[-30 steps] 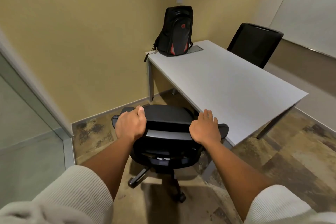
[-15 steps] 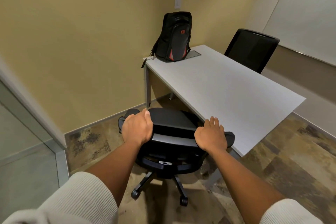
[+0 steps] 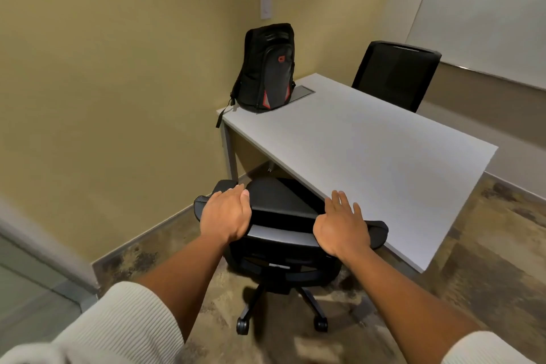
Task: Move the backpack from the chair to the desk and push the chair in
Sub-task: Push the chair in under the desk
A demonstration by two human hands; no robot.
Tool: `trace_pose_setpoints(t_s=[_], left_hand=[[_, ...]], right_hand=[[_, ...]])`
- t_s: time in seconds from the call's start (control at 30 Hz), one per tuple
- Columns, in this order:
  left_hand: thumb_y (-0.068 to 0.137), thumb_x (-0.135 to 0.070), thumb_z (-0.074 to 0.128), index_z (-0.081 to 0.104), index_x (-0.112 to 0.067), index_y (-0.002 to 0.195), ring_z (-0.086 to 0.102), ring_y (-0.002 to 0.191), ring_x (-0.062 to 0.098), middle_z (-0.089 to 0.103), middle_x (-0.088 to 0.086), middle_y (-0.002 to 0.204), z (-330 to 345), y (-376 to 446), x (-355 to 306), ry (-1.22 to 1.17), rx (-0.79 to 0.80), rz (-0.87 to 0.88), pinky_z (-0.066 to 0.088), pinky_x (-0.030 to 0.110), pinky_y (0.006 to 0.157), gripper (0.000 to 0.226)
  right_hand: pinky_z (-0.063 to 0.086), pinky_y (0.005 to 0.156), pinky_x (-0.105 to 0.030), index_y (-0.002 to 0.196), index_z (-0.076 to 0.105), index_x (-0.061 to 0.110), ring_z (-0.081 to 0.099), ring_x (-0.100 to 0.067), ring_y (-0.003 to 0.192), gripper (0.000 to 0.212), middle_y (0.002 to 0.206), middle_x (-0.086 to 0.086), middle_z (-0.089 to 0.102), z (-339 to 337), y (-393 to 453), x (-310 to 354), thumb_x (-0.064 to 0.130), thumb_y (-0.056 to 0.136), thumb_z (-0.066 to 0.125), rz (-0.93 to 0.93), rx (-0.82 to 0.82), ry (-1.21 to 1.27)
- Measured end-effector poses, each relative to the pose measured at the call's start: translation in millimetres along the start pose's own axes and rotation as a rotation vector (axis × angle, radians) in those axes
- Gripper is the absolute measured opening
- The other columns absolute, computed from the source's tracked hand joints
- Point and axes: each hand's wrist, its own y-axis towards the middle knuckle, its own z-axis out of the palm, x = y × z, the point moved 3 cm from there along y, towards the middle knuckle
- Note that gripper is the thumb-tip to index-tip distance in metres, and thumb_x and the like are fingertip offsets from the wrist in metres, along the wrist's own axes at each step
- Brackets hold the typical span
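The black backpack (image 3: 269, 74) with red accents stands upright on the far left corner of the grey desk (image 3: 369, 142), against the wall. The black office chair (image 3: 280, 235) is below me, its seat partly under the desk's near edge. My left hand (image 3: 226, 216) lies palm down on the left end of the backrest top, fingers stretched forward. On the right end rests my right hand (image 3: 342, 227), fingers straight and spread, not curled round the edge.
A second black chair (image 3: 396, 74) stands at the desk's far side. A whiteboard (image 3: 487, 9) hangs on the right wall and a glass partition (image 3: 29, 275) is at the left. The yellow wall runs close behind the desk's left end.
The chair has rolled forward, its seat now going under the desk edge. My fingers have straightened from a curled hold on the backrest. The view has moved closer to the desk.
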Motion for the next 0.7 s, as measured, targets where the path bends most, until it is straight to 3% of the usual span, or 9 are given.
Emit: trace_pose_setpoints(t_s=[0.13,0.47,0.7], left_hand=[[0.104,-0.030,0.019,0.057,-0.007,0.124,0.051,0.124,0.024,0.063,0.011,0.127,5,41,12,0.020,0.094,0.067,0.031,0.037,0.108,0.049],[0.104,-0.031,0.021,0.059,-0.008,0.122,0.055,0.117,0.026,0.065,0.010,0.125,1,108,21,0.044,0.079,0.151,0.036,0.037,0.103,0.047],[0.104,-0.036,0.021,0.053,-0.013,0.134,0.053,0.123,0.027,0.060,0.007,0.135,0,157,37,0.043,0.105,0.197,0.038,0.039,0.103,0.050]], right_hand=[[0.002,0.124,-0.045,0.156,0.010,0.006,-0.006,-0.023,0.152,0.063,0.166,-0.011,-0.001,-2,27,11,0.029,0.098,0.020,0.030,0.020,0.026],[0.002,0.124,-0.042,0.155,0.015,0.006,0.000,-0.022,0.153,0.062,0.166,-0.010,0.006,-7,73,28,0.033,0.100,0.015,0.156,0.028,0.098],[0.002,0.124,-0.043,0.155,0.016,0.006,0.001,-0.022,0.152,0.062,0.166,-0.010,0.007,-12,103,49,0.033,0.100,0.016,0.216,0.008,0.126]])
